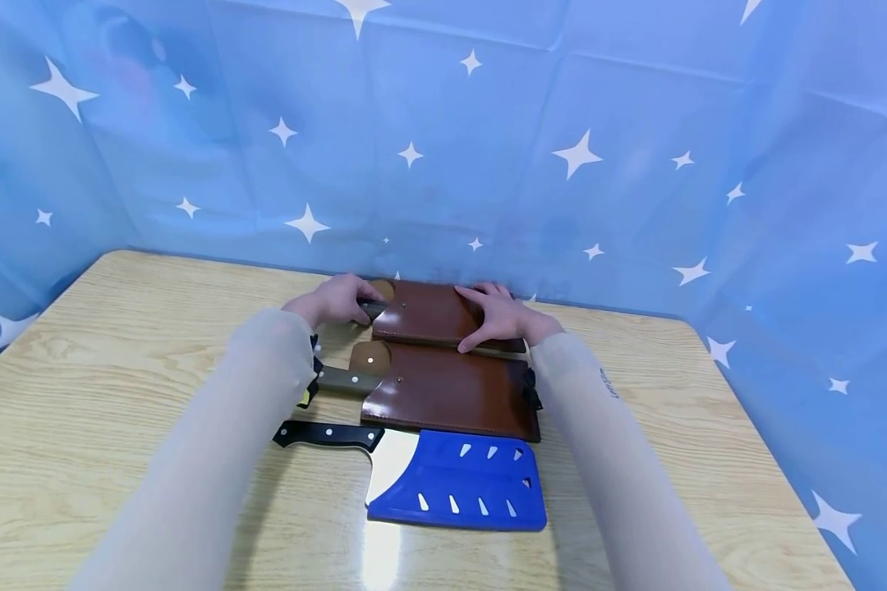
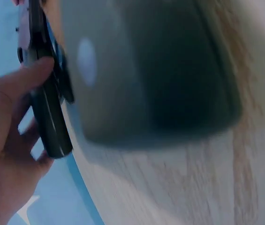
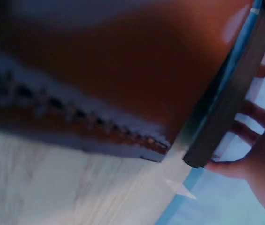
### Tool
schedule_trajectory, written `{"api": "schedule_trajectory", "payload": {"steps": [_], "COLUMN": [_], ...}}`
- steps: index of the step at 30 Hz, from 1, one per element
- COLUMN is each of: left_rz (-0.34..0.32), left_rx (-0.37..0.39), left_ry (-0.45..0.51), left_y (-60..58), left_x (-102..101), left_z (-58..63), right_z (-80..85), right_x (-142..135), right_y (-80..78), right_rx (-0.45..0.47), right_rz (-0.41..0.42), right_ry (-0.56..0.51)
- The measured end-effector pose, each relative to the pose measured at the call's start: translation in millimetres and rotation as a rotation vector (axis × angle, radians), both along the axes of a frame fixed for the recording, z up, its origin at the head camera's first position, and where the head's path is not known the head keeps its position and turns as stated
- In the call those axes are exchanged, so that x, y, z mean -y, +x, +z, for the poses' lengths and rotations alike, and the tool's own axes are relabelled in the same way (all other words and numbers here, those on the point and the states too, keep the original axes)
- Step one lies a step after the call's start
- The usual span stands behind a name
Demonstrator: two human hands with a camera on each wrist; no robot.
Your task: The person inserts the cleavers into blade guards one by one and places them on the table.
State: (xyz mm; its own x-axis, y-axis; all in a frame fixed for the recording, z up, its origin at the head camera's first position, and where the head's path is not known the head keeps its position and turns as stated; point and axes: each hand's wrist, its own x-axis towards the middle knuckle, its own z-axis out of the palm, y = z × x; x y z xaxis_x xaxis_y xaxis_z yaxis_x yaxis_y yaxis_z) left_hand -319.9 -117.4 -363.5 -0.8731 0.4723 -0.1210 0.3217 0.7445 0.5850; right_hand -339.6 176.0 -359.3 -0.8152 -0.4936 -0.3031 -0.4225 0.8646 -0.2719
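Observation:
At the back of the table lies a cleaver in a brown leather sheath (image 1: pixel 432 310). My left hand (image 1: pixel 337 299) grips its dark handle (image 2: pixel 50 117), the thumb lying across it in the left wrist view. Over the sheath's right end, my right hand (image 1: pixel 504 316) holds it with fingers spread, thumb at the near edge and fingertips toward the far edge. Directly in front lies a second cleaver (image 1: pixel 349 381) in a matching brown sheath (image 1: pixel 451 390). Nearest is a black-handled cleaver (image 1: pixel 328 435) with a blue slotted blade cover (image 1: pixel 461 484). All three handles point left.
The light wood-grain table (image 1: pixel 155 394) ends at the back against a blue cloth (image 1: pixel 488 107) with white stars, which also hangs along both sides. The front two cleavers lie between my forearms. Black wrist straps (image 1: pixel 532 390) show near the middle cleaver's ends.

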Motion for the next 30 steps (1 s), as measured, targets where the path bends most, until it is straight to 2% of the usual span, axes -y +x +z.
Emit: {"api": "schedule_trajectory", "payload": {"steps": [5,10,15,20,24,30], "left_rz": [0.009,0.000,-0.007,0.034,0.053,0.076], "left_rx": [-0.042,-0.071,-0.104,-0.123,-0.153,-0.188], "left_ry": [-0.101,-0.147,-0.177,-0.195,-0.157,-0.124], "left_y": [3.0,6.6,8.0,11.2,23.3,55.2], "left_x": [-3.8,-4.0,0.2,10.8,16.9,21.7], "left_z": [2.3,2.4,3.5,10.5,14.5,14.2], "right_z": [-2.0,-2.9,1.3,11.6,16.5,16.8], "right_x": [-1.3,-2.1,-1.9,-2.3,-4.8,-12.2], "right_y": [2.5,5.4,7.4,11.1,22.3,43.8], "right_rx": [0.051,0.085,0.013,-0.092,-0.136,-0.186], "right_rz": [-0.026,-0.039,-0.020,-0.014,-0.058,-0.110], "right_ry": [-0.013,-0.026,0.023,0.021,-0.022,-0.080]}}
